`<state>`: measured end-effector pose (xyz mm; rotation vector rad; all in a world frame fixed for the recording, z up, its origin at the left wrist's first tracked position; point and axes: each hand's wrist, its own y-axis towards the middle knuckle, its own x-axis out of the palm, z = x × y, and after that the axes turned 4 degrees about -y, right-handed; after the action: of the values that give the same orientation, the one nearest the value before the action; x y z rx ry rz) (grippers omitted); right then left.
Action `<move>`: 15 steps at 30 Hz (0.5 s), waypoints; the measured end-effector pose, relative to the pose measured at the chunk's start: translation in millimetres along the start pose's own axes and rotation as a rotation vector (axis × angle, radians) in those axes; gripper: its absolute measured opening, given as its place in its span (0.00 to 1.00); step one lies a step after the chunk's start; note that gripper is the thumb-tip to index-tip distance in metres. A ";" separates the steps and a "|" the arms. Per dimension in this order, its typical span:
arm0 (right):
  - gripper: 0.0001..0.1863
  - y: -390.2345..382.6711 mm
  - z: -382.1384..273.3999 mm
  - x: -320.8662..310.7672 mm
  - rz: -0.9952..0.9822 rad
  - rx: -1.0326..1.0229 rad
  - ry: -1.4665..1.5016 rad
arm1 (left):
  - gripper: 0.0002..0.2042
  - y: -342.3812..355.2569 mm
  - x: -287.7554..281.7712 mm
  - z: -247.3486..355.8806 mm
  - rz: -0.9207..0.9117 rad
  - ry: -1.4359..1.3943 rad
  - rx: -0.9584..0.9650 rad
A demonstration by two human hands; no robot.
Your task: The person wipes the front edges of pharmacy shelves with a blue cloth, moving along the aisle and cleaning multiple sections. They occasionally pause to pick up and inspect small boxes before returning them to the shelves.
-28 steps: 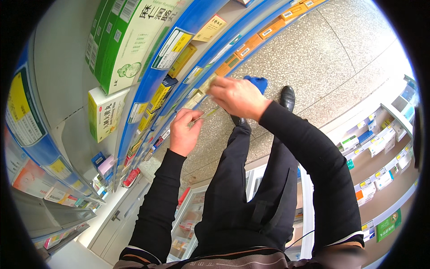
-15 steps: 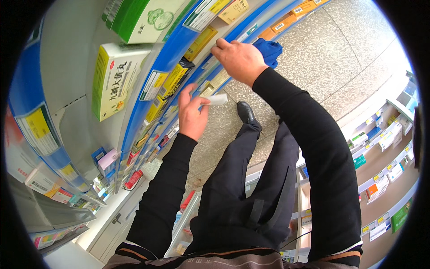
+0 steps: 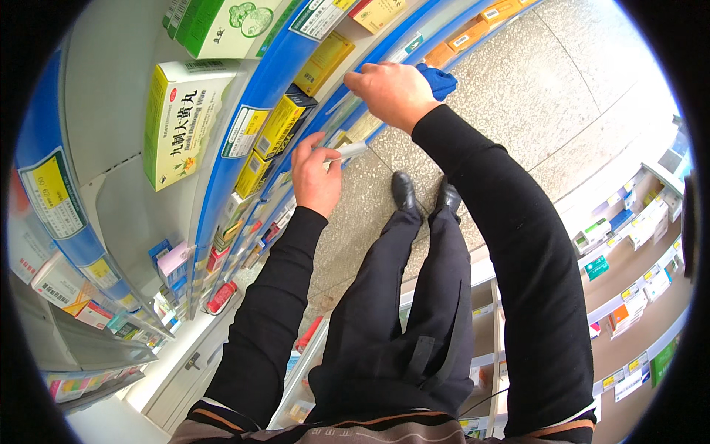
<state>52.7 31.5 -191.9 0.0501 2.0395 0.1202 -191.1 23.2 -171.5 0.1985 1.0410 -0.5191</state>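
My left hand (image 3: 316,177) is beside the blue shelf edge, thumb and fingers pinching a thin white slip (image 3: 352,150). Its free end points away from the shelf, over the floor. Farther out along the same shelving, my right hand (image 3: 393,92) is closed, with a bunched blue cloth (image 3: 439,83) showing from beneath it. The curled fingertips of that hand are at the blue shelf edge (image 3: 353,96); whether they press on it is hidden. Close to both hands on the shelf are a yellow box (image 3: 325,63) and black-and-yellow boxes (image 3: 283,126).
Upper shelves at left carry a large white-and-green medicine box (image 3: 185,122) and a green-and-white box (image 3: 233,26). Orange boxes (image 3: 470,35) line a lower shelf. Another stocked shelf unit (image 3: 629,296) stands at right. My shoes (image 3: 404,191) are on speckled floor tiles (image 3: 518,133).
My left hand has risen slightly with the white slip, which now appears narrower. My right hand has shifted a little left with the cloth. A second shoe has come into sight beside the first.
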 end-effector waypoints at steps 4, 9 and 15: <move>0.05 -14.9 -7.5 -11.1 0.061 0.013 0.176 | 0.06 -2.2 -8.2 -2.8 -0.002 0.006 0.023; 0.06 -77.3 -18.3 -2.7 -0.162 0.085 0.395 | 0.07 -37.5 -39.0 16.7 -0.150 -0.286 0.045; 0.06 -116.0 -100.6 13.0 -0.388 0.023 0.685 | 0.08 -87.7 -77.5 -18.2 -0.446 -0.459 -0.028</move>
<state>-40.9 -89.1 -170.6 -0.4247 2.6870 -0.1526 -279.7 -20.9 -106.4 -0.1799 0.6376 -0.9040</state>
